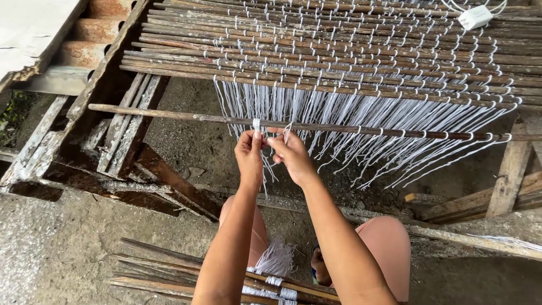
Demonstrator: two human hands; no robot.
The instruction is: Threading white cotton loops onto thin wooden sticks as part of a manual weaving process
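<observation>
Both my hands are up at the loose stick [169, 115], which lies across the frame just below the woven mat [350, 51] of sticks. My left hand [250, 152] has its fingers pinched on a white string [257, 125] looped round the stick. My right hand [291, 151], touching the left, grips another strand between its fingers. More strings [361, 121] hang from the mat, over the stick. Spare sticks [164, 271] lie by my knees on the floor.

Open gap left of the loose stick [169, 116], above bare ground; right of it, hanging white strings [361, 121] block passage (dense curtain).
</observation>
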